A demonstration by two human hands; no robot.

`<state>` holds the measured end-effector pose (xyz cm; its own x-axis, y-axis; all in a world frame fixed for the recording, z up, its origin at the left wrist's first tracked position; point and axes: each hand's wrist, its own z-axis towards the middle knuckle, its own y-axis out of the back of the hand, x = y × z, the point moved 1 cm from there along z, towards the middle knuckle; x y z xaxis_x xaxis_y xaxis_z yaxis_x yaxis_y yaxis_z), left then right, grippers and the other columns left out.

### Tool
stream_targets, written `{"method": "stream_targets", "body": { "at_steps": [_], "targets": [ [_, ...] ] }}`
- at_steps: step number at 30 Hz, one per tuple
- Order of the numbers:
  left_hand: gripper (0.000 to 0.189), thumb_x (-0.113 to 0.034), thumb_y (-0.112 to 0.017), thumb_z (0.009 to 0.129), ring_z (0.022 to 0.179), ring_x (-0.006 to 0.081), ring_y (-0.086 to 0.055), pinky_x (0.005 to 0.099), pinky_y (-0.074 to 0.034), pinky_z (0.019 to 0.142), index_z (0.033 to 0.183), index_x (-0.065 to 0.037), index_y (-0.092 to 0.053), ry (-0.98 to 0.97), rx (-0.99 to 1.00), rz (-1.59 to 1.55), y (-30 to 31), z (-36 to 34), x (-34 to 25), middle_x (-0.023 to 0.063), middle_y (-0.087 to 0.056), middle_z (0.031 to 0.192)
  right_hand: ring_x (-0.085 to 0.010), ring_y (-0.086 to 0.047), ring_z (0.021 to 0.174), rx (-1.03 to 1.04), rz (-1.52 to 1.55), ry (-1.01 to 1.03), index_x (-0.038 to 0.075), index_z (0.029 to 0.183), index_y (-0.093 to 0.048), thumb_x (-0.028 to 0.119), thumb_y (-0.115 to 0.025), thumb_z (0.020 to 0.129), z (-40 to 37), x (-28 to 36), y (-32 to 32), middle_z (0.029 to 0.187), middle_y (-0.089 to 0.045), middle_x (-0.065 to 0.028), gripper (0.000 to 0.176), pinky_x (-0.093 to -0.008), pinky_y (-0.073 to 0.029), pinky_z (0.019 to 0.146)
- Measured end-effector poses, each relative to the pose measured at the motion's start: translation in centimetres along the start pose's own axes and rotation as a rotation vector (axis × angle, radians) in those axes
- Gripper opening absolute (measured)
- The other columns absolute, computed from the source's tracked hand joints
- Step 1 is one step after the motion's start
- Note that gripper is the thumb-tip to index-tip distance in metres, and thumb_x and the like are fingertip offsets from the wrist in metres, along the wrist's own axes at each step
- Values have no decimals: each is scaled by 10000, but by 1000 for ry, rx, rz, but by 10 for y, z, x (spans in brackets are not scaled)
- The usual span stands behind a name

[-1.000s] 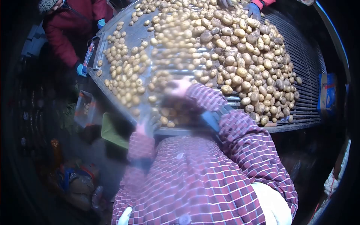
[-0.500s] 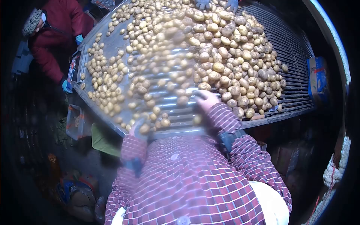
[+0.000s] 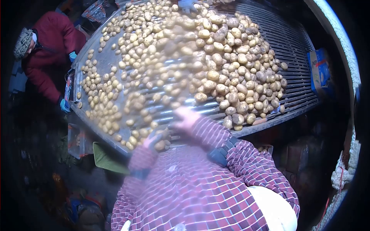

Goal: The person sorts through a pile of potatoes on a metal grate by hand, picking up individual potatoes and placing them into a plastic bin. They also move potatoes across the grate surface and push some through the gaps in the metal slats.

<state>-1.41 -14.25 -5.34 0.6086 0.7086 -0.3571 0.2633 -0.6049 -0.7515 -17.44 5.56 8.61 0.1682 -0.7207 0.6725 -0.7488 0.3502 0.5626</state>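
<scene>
Over slatted metal table [image 3: 304, 92] | potatoes [image 3: 231, 65] heaped | dim room | left hand [image 3: 152, 140], right hand [image 3: 185, 118] blurred, grip unclear

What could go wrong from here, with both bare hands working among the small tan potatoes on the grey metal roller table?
1. The right hand reaches over the slatted bars of the grey metal roller table; fingers might get pinched between the bars.
2. Small tan potatoes lie right at the table's near edge; some could roll off.
3. The left hand and the potatoes around it are blurred, so a hurried grab may slip or miss.
</scene>
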Motion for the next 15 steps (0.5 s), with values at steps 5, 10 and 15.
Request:
{"method": "stream_targets", "body": {
  "at_steps": [5, 10, 15],
  "targets": [
    [569, -323, -509, 979, 1100, 320, -605, 370, -533, 854, 1419, 15, -383, -182, -123, 373, -60, -26, -23, 185, -564, 1296, -316, -548, 1049, -437, -510, -114, 112, 1180, -598, 265, -711, 800, 38, -99, 11, 1146, -545, -148, 425, -434, -466, 916],
    [545, -342, -446, 1004, 1145, 276, -596, 324, -544, 870, 1415, 11, -386, -131, -153, -198, -89, -6, -37, 178, -532, 1358, -320, -519, 1209, -160, 407, -190, 88, 1253, -595, 425, -656, 838, 18, -65, 20, 1272, -546, -175, 538, -408, -422, 1045],
    [478, -251, -535, 965, 1103, 246, -611, 309, -553, 859, 1351, 16, -446, -114, -122, 30, -100, -13, -50, 163, -570, 1279, -303, -492, 1247, -175, 204, 36, 113, 1298, -570, 284, -620, 899, -4, -33, 31, 1299, -537, -173, 437, -434, -408, 1060]
  ]
}}
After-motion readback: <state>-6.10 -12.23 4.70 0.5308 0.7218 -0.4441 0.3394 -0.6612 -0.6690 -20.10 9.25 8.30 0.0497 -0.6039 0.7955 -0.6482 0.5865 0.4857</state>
